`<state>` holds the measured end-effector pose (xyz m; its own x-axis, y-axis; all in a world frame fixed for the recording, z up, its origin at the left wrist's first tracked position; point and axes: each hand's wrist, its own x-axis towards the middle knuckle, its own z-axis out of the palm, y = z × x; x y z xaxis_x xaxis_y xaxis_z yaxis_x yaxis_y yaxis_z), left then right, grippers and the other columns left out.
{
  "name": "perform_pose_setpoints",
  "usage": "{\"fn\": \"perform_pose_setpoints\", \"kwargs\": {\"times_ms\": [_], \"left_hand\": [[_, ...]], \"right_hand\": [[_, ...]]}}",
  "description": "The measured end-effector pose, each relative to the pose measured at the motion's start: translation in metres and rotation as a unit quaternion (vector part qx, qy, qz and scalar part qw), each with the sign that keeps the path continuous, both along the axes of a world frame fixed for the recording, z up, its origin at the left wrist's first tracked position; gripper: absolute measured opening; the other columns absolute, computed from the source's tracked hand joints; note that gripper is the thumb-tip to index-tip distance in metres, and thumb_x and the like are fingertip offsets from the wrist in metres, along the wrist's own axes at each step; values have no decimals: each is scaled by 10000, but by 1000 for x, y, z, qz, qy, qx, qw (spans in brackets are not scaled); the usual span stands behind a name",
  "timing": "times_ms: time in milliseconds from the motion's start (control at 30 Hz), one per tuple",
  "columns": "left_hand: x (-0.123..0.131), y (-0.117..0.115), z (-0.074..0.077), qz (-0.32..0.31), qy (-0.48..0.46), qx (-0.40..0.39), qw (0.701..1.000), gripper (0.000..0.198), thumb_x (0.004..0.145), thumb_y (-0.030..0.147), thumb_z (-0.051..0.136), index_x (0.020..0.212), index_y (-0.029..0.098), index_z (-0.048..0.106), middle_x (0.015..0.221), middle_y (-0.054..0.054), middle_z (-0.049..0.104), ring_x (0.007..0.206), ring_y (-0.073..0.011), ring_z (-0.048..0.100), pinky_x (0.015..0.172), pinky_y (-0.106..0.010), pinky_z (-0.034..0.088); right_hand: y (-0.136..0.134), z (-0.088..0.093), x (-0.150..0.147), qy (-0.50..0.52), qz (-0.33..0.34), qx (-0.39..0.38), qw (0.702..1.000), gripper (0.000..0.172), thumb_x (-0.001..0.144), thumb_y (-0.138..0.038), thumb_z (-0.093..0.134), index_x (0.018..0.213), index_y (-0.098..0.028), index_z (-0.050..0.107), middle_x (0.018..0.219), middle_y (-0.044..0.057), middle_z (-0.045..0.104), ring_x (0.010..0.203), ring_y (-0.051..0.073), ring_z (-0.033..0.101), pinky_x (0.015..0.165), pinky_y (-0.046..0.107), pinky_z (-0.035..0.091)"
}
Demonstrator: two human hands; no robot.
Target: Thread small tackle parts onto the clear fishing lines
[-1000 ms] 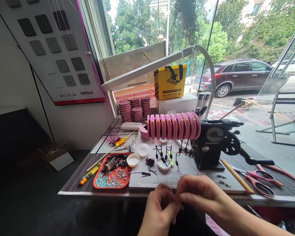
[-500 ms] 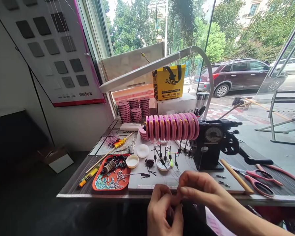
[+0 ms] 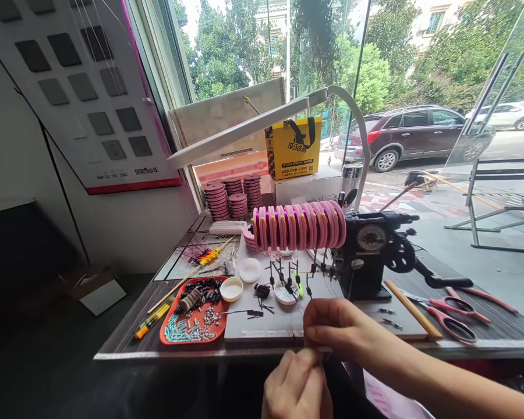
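My left hand (image 3: 296,385) is closed in a fist below the table's front edge, its knuckles up. Just above it my right hand (image 3: 334,325) pinches with thumb and forefinger close to the board's front edge. Thin fishing line, barely visible, runs down toward both hands from a row of pink winding spools (image 3: 299,226). The spools sit on the shaft of a black hand-cranked winder (image 3: 369,250). Small black stoppers on stems hang beneath them, over a small white dish (image 3: 287,293). What lies inside my fingers is hidden.
At left, an orange tray (image 3: 194,311) holds small metal and turquoise parts. Pink-handled scissors (image 3: 454,320) and a wooden stick (image 3: 413,308) lie at right. Stacked pink spools (image 3: 216,201) and a yellow bag (image 3: 292,148) stand behind. A white lamp arm (image 3: 244,129) spans above.
My left hand has turned over and closed more tightly, lower down. My right hand has shifted slightly left, and the hands have drawn a little apart. The whole view has shifted a bit.
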<state>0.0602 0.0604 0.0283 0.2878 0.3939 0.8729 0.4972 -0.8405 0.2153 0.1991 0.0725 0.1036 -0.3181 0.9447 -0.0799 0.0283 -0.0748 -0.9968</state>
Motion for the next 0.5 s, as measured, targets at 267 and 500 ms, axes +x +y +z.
{"fn": "perform_pose_setpoints", "kwargs": {"times_ms": [267,500], "left_hand": [[-2,-2,1,-61,-101,-289,950,198,746,53,476,678,219,558,717,-3,640,540,-115,538,447,-207,336],[-6,1,-2,-78,-114,-380,915,153,732,140,479,602,199,534,666,-19,602,491,-108,434,450,-229,293]], "right_hand": [[-5,-5,9,-402,89,284,866,223,696,34,512,769,-166,581,816,29,603,703,134,552,613,208,395],[-1,-9,3,-466,114,301,824,146,710,-9,587,662,-137,638,643,51,655,576,153,562,526,242,334]]}}
